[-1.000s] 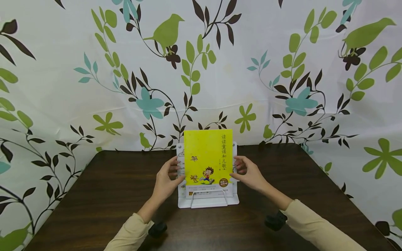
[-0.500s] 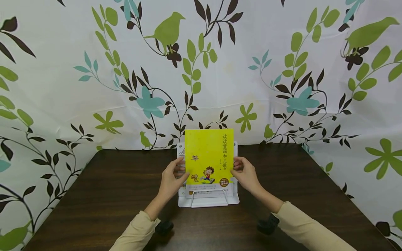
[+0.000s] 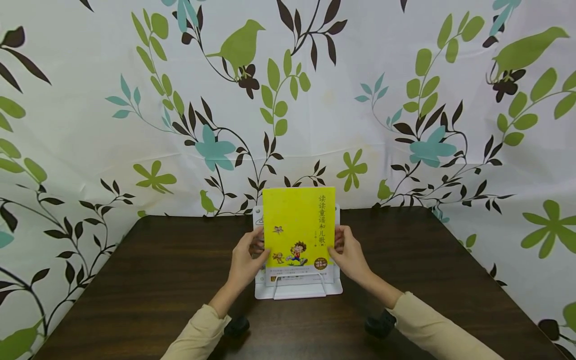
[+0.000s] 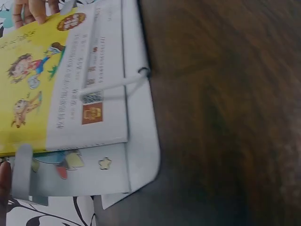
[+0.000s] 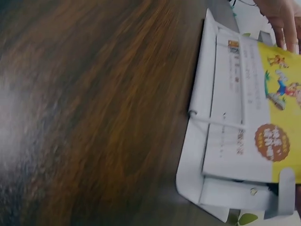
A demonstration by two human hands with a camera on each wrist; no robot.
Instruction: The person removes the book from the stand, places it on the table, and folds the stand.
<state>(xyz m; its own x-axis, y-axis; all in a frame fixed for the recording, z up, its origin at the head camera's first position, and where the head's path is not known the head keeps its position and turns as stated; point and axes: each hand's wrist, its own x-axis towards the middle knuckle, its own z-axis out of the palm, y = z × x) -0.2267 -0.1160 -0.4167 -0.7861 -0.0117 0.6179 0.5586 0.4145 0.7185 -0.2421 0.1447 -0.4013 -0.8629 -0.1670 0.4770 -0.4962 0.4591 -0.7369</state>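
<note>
In the head view, pinching the yellow book (image 3: 292, 212) at its side edges with left hand (image 3: 247, 257) and right hand (image 3: 352, 255), just below the centre of the frame, against the white stand (image 3: 335, 288) on the tabletop (image 3: 180, 280). Seems to be settling the book into place.

In the left wrist view, visible at left of the frame, with lower part behind the wire holder (image 4: 113, 85). Cannot tell about finger contact behind.

In the right wrist view, also behind the wire, at right. Probably calls next for squaring the book, then releasing evenly.
</note>
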